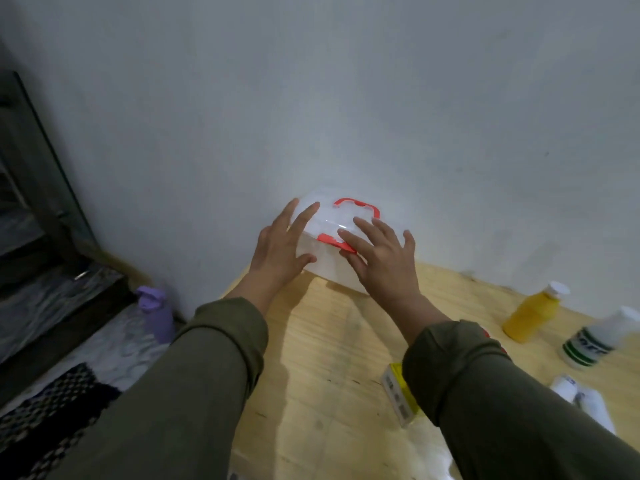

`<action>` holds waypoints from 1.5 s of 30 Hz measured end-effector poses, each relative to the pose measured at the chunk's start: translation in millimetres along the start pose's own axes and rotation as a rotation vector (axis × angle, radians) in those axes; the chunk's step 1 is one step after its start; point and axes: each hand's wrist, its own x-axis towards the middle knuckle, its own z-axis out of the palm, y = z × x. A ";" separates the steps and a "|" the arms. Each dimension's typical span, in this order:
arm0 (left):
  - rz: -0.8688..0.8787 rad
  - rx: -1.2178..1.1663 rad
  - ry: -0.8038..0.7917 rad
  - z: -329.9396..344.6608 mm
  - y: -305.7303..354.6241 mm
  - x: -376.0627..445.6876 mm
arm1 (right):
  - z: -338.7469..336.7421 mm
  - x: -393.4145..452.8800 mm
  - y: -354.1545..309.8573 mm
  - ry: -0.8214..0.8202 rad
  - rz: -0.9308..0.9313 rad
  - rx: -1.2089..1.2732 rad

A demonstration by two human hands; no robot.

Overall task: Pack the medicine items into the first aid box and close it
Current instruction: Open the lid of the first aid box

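A translucent white first aid box (325,265) with a red handle and red latch stands at the far edge of the wooden table (329,375), against the wall, with its lid down. My left hand (282,249) lies on its left side with straight fingers and the thumb against the front wall. My right hand (381,258) rests spread on the lid and the red latch. To the right stand a yellow bottle (531,313) and a white bottle with a green label (601,337). A yellow-and-white medicine box (398,393) and a white packet (581,400) lie near my right sleeve.
A grey wall rises right behind the box. Left of the table, on the floor, stands a purple water bottle (157,313) beside a patterned mat (52,417) and dark steps (41,271). Something white lies at the table's near edge (429,455).
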 end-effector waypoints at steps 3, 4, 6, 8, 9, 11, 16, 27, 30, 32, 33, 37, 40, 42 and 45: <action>0.001 0.042 -0.005 -2.9 2.4 0.2 | -10.9 5.1 -0.3 -0.039 0.028 0.029; -0.002 0.053 -0.007 -3.0 1.9 0.1 | -13.5 6.3 -0.4 -0.043 0.039 0.038; -0.021 0.062 -0.017 -3.1 -0.5 -0.9 | -19.0 9.3 -1.1 -0.022 0.065 0.067; -0.031 0.059 -0.022 -3.5 -3.0 -1.7 | -25.5 14.6 -2.0 0.002 0.099 0.102; -0.025 0.051 -0.020 -4.3 -3.2 -1.7 | -28.9 17.9 -2.7 0.016 0.118 0.120; -0.012 0.008 -0.007 -6.5 -1.3 -2.0 | -34.8 25.2 -3.2 0.059 0.154 0.159; 0.068 -0.023 0.067 -10.1 5.7 -2.0 | -42.6 45.9 2.2 0.167 0.177 0.201; 0.309 0.051 0.153 -6.3 -10.3 6.2 | -43.1 98.8 25.2 0.320 0.275 0.120; 0.334 0.054 0.148 -4.9 -14.4 7.6 | -36.4 108.5 27.8 0.378 0.311 0.049; 0.342 0.054 0.145 -2.9 -17.9 8.7 | -35.2 110.7 28.3 0.394 0.295 0.036; 0.351 0.059 0.146 -2.5 -19.1 8.9 | -37.0 110.2 28.0 0.391 0.269 0.028; 0.367 0.074 0.152 -2.2 -20.8 8.2 | -43.7 109.4 32.2 0.371 0.080 -0.106; 0.369 0.074 0.140 -1.8 -20.4 7.9 | -38.4 111.1 45.9 0.383 -0.009 -0.273; 0.375 0.071 0.131 -1.4 -21.0 8.0 | -39.1 111.5 51.5 0.375 -0.055 -0.318; 0.387 0.075 0.120 -1.3 -21.6 7.6 | -44.9 114.4 59.6 0.349 -0.125 -0.370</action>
